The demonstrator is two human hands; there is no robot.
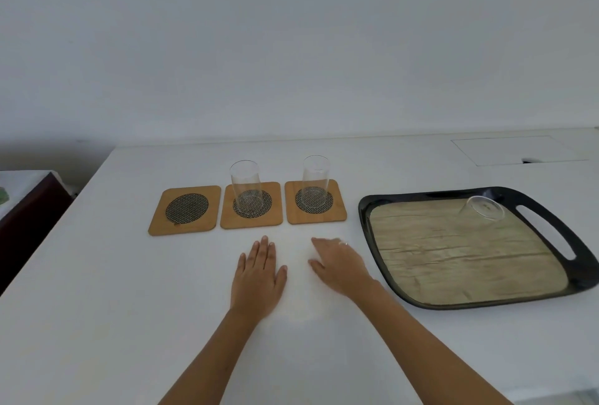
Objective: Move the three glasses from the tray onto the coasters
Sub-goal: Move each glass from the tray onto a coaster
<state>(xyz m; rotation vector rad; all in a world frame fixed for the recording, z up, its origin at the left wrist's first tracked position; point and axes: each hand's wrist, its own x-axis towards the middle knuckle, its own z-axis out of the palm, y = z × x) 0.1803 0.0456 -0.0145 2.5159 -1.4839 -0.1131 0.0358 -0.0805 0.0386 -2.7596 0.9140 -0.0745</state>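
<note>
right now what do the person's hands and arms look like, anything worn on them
Both arms are bare up to the frame edge, with no sleeves, watch or gloves in view. The right hand wears a thin pale ring on one finger; the left hand wears nothing.

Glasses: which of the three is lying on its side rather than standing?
The glass on the tray, near the tray's far right corner by the handle. It is tipped over, while the other two stand upright on the middle coaster and right coaster.

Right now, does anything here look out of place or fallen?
Yes. The third glass lies tipped on its side at the far corner of the tray, while the other two stand upright on coasters.
</note>
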